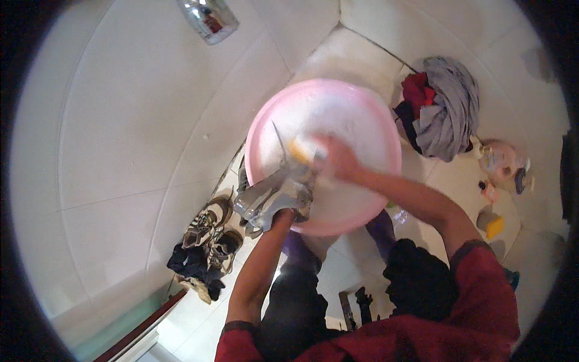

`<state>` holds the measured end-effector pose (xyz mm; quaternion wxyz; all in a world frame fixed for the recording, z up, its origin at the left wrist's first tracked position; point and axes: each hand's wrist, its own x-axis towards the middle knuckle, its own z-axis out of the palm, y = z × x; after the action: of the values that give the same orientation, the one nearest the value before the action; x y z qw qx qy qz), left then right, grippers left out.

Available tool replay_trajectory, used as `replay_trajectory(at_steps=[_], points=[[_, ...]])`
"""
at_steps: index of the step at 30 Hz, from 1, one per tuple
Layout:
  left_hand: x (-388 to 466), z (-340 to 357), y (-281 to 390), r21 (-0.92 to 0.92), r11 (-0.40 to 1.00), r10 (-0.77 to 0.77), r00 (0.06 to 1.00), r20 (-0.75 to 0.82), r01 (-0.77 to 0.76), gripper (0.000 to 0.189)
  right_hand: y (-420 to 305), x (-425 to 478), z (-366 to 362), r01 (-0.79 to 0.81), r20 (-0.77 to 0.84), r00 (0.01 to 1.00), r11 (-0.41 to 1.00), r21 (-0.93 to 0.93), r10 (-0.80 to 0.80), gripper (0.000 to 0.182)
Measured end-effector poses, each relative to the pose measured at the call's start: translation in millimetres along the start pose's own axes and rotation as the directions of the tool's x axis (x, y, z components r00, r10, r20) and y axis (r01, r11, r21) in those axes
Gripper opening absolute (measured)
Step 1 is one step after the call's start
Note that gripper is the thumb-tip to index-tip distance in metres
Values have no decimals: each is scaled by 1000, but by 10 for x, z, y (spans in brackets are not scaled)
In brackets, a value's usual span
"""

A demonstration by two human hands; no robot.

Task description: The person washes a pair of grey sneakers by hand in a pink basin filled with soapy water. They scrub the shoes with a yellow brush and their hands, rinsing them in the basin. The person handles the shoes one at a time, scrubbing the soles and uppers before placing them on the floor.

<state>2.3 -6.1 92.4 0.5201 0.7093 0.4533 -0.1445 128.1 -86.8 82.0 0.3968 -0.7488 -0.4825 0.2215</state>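
A round pink plastic basin (pixel 395 149) full of whitish, foamy water stands on the tiled floor before me. My left hand (pixel 284 218) is thrust into the opening of a wet grey shoe (pixel 289 192), which is tilted over the basin's near left side; the fingers are hidden inside it. A thin lace stands up from the shoe. Just to the right, my right hand (pixel 334 157), blurred by motion, grips a yellow and white brush (pixel 299 150) close to the shoe's front end. The brush's exact shape is blurred.
Laced shoes (pixel 217 226) with dark cloth (pixel 195 262) stand by the left wall. At the right lie a heap of grey and red clothes (pixel 448 108), a clear plastic bottle (pixel 500 160) and a yellow-topped item (pixel 495 227). A shiny metallic container (pixel 210 20) is at the upper left.
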Motion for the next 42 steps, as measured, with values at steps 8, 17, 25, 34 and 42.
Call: replay_trajectory(at_steps=[8,17,25,34,42], points=[[492,50,-209,93,995,26,1000,0,-26,40,-82,91,-17,-49,-54,997,994,94,54,55],[886,213,-542,220,975,-28,998,51,16,41,485,186,327,-286,-217,929,953,96,301,57],[1058,354,-637,247,969,-30,996,88,7,43,716,295,176,-251,-87,961,958,139,264,59],[1127,401,-751,249,968,-38,996,81,17,45,684,242,368,-190,-117,971,968,166,210,54],[1365,522,-581,241,971,-15,994,108,-12,46,1117,514,587,-455,-168,875,890,35,454,57]])
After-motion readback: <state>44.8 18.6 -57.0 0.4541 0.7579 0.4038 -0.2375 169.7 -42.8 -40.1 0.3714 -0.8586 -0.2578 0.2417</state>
